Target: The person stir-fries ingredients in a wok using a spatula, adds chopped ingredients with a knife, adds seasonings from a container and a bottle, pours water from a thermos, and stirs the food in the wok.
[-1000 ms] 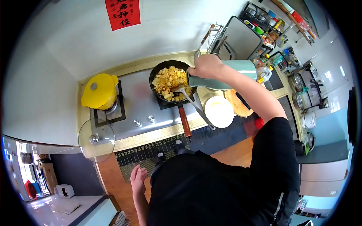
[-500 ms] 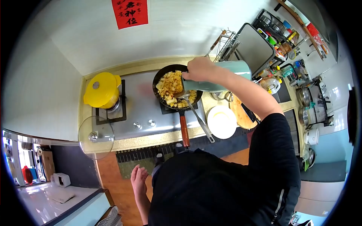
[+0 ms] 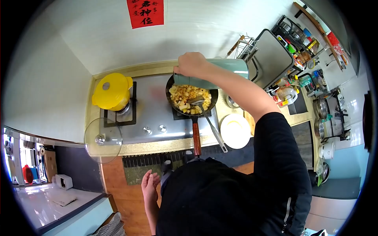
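Observation:
My right hand [image 3: 192,65] grips a pale green jug [image 3: 230,67], tipped on its side above the far rim of a black frying pan [image 3: 169,101]. The hand covers the grip, and the jug's spout cannot be made out. Chopped yellow and white food [image 3: 185,95] fills the pan. A metal spatula [image 3: 214,131] rests in it, its handle leaning out over the counter edge. The pan's wooden handle [image 3: 196,135] points toward my body. My left hand [image 3: 150,185] hangs low beside me, holding nothing, its fingers loosely bent and apart.
A yellow pot [image 3: 112,94] stands on the left burner, with a glass lid [image 3: 103,147] at the counter's front edge. Right of the pan sit a white plate [image 3: 235,135] and a partly hidden cutting board [image 3: 250,120]. Bottles [image 3: 285,94] stand farther right.
My right hand has carried the jug leftward, across the far side of the pan. The spatula stays in the food. My left hand remains low, and the whole view has shifted slightly.

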`<state>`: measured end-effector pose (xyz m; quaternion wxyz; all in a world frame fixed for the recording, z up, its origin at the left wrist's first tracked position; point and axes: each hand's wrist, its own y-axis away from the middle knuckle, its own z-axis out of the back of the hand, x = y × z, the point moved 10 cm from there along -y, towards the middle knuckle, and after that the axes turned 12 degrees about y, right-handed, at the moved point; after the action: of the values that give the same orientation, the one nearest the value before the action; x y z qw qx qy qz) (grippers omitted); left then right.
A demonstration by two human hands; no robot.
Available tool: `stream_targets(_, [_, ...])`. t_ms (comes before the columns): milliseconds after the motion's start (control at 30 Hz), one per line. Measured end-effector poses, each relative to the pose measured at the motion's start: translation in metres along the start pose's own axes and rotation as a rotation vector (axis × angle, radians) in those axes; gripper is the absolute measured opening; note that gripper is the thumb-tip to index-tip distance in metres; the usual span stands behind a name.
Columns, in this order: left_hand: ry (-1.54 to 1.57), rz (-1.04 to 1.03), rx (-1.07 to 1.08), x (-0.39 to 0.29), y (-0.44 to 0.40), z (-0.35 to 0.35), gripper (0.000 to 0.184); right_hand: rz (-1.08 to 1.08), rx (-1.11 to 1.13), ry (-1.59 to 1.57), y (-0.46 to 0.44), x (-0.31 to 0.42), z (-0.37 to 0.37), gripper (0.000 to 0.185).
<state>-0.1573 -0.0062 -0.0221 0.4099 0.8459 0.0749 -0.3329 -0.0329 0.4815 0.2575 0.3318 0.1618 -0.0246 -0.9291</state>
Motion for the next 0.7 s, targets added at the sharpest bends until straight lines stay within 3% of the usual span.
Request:
stream_targets(333, [0.042,0.047,-0.042,0.008,0.013,0.026,0.034,-0.294,0.082,0.025,-0.009,-0.094,-0.009,0.043])
stream_targets(533, [-0.064,0.072,0.056,0.0,-0.012,0.006,0.033,-0.316,0.207,0.072,0.055,-0.113,-0.017,0.046])
stream_targets(700, [-0.153,0.088,0.139,-0.009,-0.033,-0.013,0.033,-0.336,0.179,0.03,0.07,-0.117,-0.026,0.049])
